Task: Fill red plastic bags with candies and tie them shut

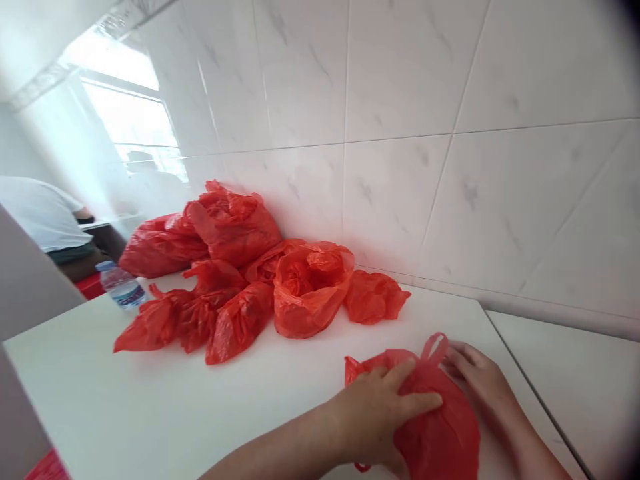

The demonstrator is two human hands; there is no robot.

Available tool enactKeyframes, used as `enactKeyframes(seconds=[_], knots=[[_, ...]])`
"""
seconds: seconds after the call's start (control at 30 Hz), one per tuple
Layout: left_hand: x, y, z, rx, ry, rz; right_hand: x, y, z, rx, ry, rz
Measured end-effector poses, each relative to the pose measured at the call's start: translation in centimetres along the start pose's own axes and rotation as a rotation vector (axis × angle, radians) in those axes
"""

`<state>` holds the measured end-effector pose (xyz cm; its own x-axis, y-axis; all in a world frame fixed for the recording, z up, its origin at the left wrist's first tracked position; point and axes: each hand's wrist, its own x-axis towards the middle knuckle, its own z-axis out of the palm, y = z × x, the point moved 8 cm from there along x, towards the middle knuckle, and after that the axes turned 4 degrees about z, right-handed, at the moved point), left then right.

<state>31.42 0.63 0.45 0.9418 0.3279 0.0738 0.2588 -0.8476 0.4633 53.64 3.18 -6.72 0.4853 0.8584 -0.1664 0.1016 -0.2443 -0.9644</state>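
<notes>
A red plastic bag (440, 437) with a thin loop handle lies on the white table at the lower right. My left hand (373, 410) rests across its upper left part, with thumb and fingers stretched out and apart against the film. On the far right side, my right hand (473, 373) has its fingers bent close together at the loop handle, seeming to pinch it; its fingertips are partly hidden by the bag. What the bag holds cannot be made out.
Several knotted red bags (240, 320) lie against the tiled wall, beside an open-mouthed red bag (310, 300). A water bottle (121, 287) stands near the table's left edge. A seam (530, 383) divides two table tops. Another person in a white shirt (40, 213) sits at far left.
</notes>
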Motion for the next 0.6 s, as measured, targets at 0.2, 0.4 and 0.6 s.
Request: enactKeyframes(seconds=[0.2, 0.4, 0.6], knots=[[-3.9, -1.5, -2.6, -0.054, 0.111, -0.081, 0.6, 0.8, -0.7, -0.267, 0.063, 0.046], [-11.8, -4.7, -7.0, -0.113, 0.118, -0.398, 1.1, 1.8, -0.7, -0.287, 0.073, 0.079], [-23.3, -7.5, -13.0, 0.043, 0.457, -0.685, 0.4, 1.1, -0.1, -0.252, 0.071, 0.098]])
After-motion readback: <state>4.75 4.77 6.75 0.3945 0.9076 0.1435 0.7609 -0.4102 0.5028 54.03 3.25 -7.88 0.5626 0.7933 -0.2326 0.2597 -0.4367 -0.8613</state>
